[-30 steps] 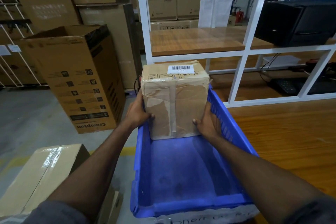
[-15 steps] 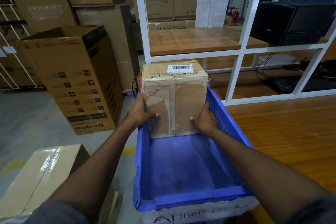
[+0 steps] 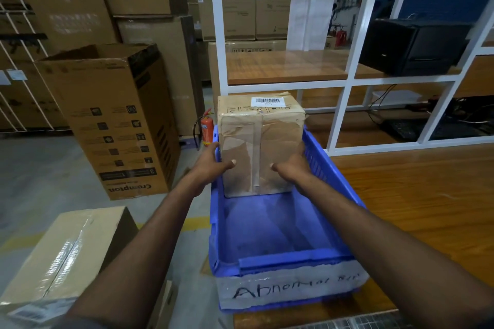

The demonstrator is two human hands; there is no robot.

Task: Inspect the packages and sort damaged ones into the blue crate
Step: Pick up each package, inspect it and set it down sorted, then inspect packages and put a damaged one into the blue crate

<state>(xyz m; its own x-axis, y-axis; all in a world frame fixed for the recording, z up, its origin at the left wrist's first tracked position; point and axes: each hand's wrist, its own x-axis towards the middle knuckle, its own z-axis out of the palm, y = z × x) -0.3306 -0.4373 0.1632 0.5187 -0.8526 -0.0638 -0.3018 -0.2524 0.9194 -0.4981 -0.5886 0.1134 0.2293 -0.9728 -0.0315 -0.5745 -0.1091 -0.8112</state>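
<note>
Both hands, left hand (image 3: 211, 165) and right hand (image 3: 291, 168), grip opposite sides of the crumpled, taped package (image 3: 260, 147), upright at the far end inside the blue crate (image 3: 283, 262) on the bench (image 3: 427, 195).

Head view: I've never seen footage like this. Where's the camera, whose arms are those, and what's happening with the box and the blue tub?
There is no machine here. A person wears a wide-angle camera on the head, looking forward and down, so you see their own arms. This is the only view.

The left hand and right hand grip a package by its sides, thumbs on the front. Its brown tape is wrinkled and peeling, and a barcode label sits on top.

It stands at the far end of a blue crate, whose near wall carries a paper with handwriting starting "Abnor". I cannot tell whether the package is set down yet.

The crate sits on a wooden table. On the floor to the left are an open carton, a taped box and a fire extinguisher.
</note>
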